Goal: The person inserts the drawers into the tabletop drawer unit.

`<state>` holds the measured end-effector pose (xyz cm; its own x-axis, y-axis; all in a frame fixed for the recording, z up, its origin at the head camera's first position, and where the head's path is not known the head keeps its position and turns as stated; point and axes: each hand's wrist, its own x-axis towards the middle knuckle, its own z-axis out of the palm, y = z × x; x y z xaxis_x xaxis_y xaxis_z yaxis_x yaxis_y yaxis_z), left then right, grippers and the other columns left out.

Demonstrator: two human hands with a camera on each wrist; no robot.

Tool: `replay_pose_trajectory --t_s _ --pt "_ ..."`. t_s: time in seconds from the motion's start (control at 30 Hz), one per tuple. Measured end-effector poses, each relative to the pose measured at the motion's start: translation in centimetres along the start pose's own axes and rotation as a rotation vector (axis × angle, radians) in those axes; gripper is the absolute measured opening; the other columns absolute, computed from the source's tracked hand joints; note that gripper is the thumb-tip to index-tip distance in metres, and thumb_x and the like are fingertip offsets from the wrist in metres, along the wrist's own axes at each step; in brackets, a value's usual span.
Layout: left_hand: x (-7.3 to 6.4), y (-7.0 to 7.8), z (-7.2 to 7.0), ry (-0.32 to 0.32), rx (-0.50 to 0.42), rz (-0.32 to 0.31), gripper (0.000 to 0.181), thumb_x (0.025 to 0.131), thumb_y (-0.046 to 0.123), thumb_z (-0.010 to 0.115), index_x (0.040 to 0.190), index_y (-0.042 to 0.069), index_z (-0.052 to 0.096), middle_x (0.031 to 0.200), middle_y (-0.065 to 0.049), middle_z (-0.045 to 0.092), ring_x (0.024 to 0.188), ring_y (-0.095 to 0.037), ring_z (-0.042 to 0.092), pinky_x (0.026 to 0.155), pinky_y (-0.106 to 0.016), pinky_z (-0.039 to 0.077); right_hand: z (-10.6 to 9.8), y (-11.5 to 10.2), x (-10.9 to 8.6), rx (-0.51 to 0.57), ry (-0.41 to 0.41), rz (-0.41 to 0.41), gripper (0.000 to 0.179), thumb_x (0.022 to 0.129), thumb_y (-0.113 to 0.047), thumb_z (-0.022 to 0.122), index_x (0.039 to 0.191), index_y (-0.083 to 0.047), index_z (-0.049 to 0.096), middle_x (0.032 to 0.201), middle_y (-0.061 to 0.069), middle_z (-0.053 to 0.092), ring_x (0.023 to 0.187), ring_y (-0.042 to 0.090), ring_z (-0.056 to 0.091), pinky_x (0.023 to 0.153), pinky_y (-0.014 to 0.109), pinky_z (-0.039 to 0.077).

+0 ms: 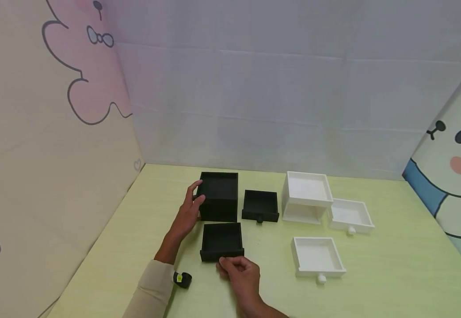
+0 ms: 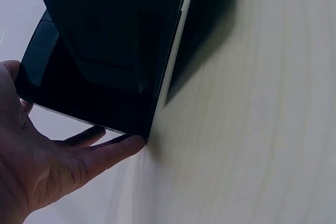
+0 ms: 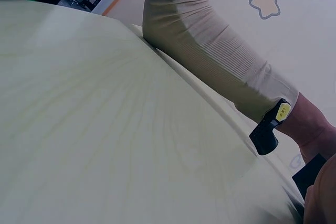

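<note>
A black cabinet (image 1: 219, 187) stands at the table's back left. My left hand (image 1: 187, 215) rests along its left side, thumb and a finger at the top edge. In the left wrist view the fingers are spread against the side wall, one reaching down near the table. Just in front of the cabinet is a black drawer (image 1: 222, 238). My right hand (image 1: 243, 277) pinches the front of this drawer at its middle, covering the knob. A second black drawer (image 1: 260, 203) with a round knob lies right of the cabinet.
Further right stands a white cabinet (image 1: 309, 190) with an open front. One white drawer (image 1: 350, 214) lies beside it, another white drawer (image 1: 318, 256) nearer me. A black wrist device (image 1: 182, 280) sits at my left cuff. Fabric walls border the table (image 1: 405, 265).
</note>
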<state>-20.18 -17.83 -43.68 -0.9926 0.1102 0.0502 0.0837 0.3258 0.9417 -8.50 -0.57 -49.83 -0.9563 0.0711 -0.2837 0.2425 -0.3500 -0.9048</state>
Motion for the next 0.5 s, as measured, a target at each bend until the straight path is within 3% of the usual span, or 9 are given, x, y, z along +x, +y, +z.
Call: replay_pose_trajectory --t_s 0.37,0.5 --pt "0.1 -0.1 0.0 -0.007 -0.022 -0.003 0.053 0.109 0.032 0.039 0.158 0.024 0.021 0.154 -0.024 0.033 0.132 -0.043 0.044 0.094 -0.063 0.045 0.7 -0.2 0.8 0.0 0.02 0.037 0.012 0.085 -0.002 0.076 0.088 0.008 0.071 0.086 0.019 0.074 0.077 0.02 0.074 0.07 0.029 0.058" --pt "0.8 -1.7 0.1 -0.004 -0.04 -0.01 0.053 0.109 0.033 0.039 0.158 0.026 0.02 0.154 -0.025 0.031 0.133 -0.045 0.042 0.094 -0.064 0.045 0.8 -0.2 0.8 -0.009 0.018 0.051 0.011 0.085 -0.003 0.076 0.088 0.007 0.071 0.087 0.018 0.074 0.077 0.02 0.074 0.07 0.029 0.058"
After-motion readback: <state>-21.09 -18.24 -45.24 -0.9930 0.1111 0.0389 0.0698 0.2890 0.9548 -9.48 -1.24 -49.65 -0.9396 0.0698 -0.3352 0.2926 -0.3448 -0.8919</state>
